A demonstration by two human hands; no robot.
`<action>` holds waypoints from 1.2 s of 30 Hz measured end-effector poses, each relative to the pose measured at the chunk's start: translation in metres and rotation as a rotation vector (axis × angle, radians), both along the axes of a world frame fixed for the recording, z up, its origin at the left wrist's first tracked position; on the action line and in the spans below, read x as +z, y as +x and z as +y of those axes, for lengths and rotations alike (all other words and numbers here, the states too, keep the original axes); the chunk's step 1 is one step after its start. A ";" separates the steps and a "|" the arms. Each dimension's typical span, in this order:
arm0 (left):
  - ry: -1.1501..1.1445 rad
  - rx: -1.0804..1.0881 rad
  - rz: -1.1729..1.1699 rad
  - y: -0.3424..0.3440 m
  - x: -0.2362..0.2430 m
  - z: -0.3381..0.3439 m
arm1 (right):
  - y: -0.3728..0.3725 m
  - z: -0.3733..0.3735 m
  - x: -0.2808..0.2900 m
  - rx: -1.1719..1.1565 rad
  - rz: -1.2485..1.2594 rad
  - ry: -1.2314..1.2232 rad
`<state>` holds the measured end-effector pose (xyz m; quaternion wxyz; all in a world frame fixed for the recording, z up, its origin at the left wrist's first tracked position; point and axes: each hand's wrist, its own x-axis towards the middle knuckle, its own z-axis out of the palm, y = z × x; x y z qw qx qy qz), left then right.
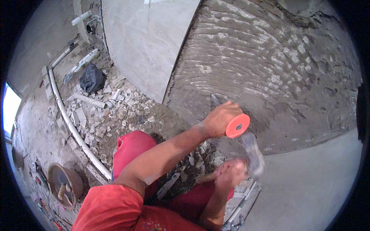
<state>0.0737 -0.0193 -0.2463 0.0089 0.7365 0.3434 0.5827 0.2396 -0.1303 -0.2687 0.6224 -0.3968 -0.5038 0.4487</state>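
My left hand [223,118] is closed around a chisel [215,100], whose pointed tip rests at or close to a rough, grey mortar-covered surface [231,69]. A round orange hand guard [237,126] sits at the chisel's striking end. Lower down, my right hand [231,172] grips a hammer [254,154]. Motion smears the hammer head, which is just below and right of the guard, apart from the chisel's end as far as I can see. Part of the wooden handle shows left of my right fist.
Large smooth grey panels border the mortar, one upper middle [146,42], one lower right [308,184]. Broken rubble [123,104] lies to the left with a black plastic bag [92,78] and a long white pipe [73,127]. A bucket [65,184] holding tools stands lower left.
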 end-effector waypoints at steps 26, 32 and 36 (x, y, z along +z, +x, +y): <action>0.039 0.014 0.058 -0.022 -0.020 -0.002 | -0.005 0.012 -0.039 0.106 -0.224 0.107; 0.010 0.045 0.102 -0.020 -0.026 -0.002 | -0.004 0.006 -0.045 -0.016 -0.289 0.288; 0.052 0.039 0.085 -0.025 -0.022 -0.004 | -0.005 0.008 -0.045 0.052 -0.111 0.008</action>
